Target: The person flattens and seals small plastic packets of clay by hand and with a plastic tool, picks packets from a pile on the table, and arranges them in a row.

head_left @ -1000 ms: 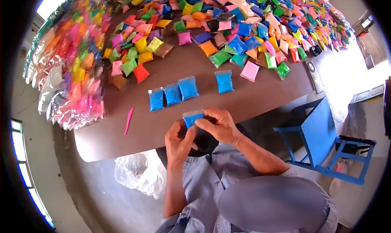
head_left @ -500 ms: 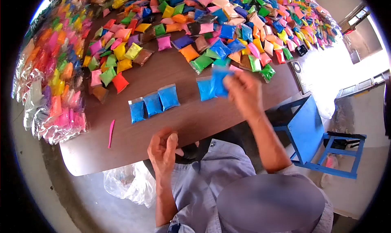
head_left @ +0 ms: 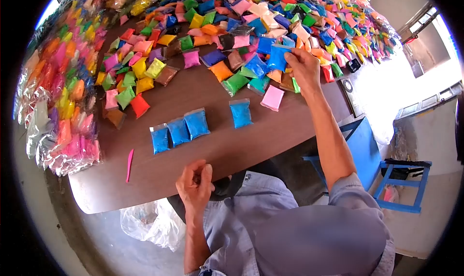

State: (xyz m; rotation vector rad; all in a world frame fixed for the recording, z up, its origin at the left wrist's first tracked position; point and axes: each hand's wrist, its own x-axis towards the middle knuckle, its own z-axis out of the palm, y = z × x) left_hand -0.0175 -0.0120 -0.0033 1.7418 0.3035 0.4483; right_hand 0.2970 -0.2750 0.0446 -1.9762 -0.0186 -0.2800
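Head view: blue packet (head_left: 277, 59) in right fingers (head_left: 298, 58) before multicoloured packet heap (head_left: 210, 29); left fingers (head_left: 192, 169) half-open.

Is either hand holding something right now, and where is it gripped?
The right hand holds a small blue clear-plastic packet by its upper edge, near the corner. No held item is visible in the left hand.

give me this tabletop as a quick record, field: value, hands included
right hand: pinching a flat blue plastic packet by its upper edge, before the multicoloured packet heap
left hand: loosely curled near the table edge, no packet visible
row: three blue packets side by side
apart: single blue packet, right of row
tool: slim pink stick, left of row
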